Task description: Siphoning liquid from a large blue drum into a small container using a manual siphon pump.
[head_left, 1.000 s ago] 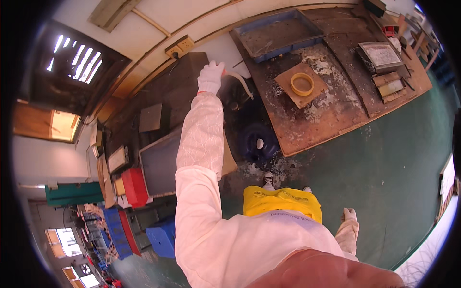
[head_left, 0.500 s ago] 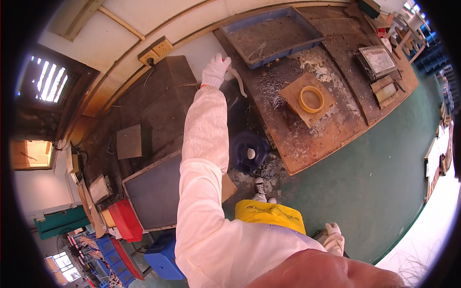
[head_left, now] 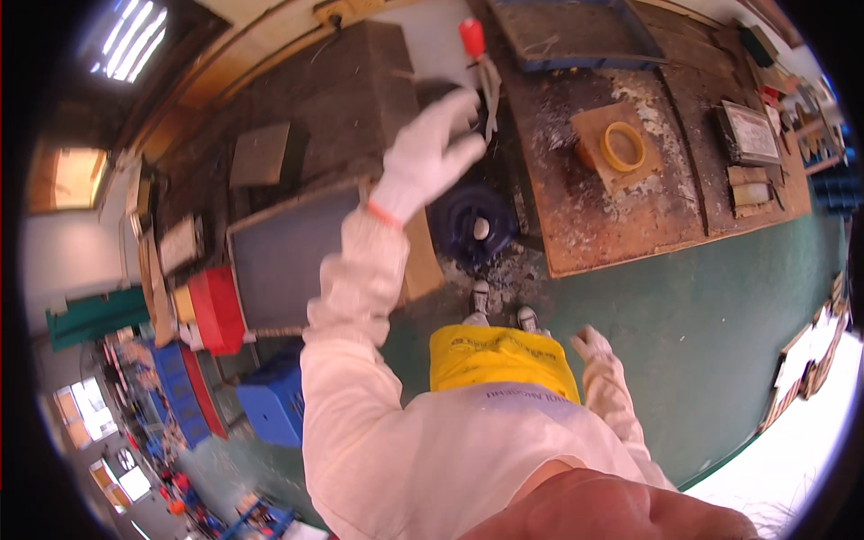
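My left hand [head_left: 430, 151], in a white knit glove with an orange cuff edge, is stretched out with its fingers apart and nothing in them. It is a little blurred. Just beyond it is a red knob-like piece [head_left: 472, 38], with a pale bent strip [head_left: 490, 97] hanging below it; a gap separates them from my fingers. My right hand [head_left: 591, 343] hangs low at my right side, small in view, its fingers loosely apart and holding nothing that I can see.
A stained wooden table [head_left: 594, 238] bears a yellow ring [head_left: 624, 146] on a square board and a blue-rimmed tray [head_left: 585, 63]. A dark blue round stool [head_left: 462, 241] stands between it and a grey-topped bench [head_left: 288, 261]. A blue plastic stool [head_left: 273, 400] is at left.
My left hand has let go of the red piece and drawn back toward me, its fingers opening. My view has shifted, so the table appears higher and farther right. My right hand shows more fully.
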The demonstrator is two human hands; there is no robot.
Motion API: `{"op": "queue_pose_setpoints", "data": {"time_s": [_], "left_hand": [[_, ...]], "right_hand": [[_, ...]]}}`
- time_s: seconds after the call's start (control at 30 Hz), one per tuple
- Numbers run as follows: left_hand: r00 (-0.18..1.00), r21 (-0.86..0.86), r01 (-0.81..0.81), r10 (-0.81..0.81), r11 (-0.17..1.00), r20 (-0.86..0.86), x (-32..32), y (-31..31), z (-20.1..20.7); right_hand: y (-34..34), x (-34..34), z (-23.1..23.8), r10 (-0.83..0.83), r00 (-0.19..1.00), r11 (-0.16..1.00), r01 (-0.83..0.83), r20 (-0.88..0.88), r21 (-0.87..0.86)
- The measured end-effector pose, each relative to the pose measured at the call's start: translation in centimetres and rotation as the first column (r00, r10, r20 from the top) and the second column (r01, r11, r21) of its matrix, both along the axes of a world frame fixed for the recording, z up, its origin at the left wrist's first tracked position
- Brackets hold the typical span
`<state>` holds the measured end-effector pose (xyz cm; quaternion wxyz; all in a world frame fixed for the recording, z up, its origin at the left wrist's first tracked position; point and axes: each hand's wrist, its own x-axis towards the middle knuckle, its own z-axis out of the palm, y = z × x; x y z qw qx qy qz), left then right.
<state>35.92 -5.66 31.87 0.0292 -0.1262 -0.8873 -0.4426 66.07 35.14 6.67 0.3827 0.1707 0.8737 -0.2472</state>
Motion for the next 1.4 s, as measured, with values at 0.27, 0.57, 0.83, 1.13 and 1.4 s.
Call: {"op": "queue_pose_setpoints", "data": {"time_s": [0.27,0.57,0.83,1.13,1.4], "left_hand": [[0.581,0.139,-0.674,0.404,0.726,0.706,36.9,2.9,-14.2],[-0.172,-0.420,-0.821,0.533,0.387,0.828,68.2,14.9,-26.7],[-0.396,-0.454,-0.844,0.240,0.284,0.886,83.8,27.7,-35.8],[-0.345,-0.342,-0.938,-0.048,0.053,0.937,85.0,31.9,-42.5],[-0.316,-0.310,-0.893,-0.036,-0.327,0.948,83.2,27.7,-40.9]], "right_hand": [[-9.6,-11.7,-9.2,0.623,0.722,0.699,-0.687,-0.302,-0.199],[-20.9,-18.6,-21.7,0.821,0.451,0.555,-0.776,-0.350,0.300],[-26.1,-22.5,-35.0,0.990,0.113,0.138,-0.782,-0.079,0.608],[-22.4,-30.5,-39.3,0.905,0.238,0.384,-0.815,-0.353,0.435],[-29.1,-28.6,-34.6,0.966,0.165,0.035,-0.847,0.199,0.530]]}}
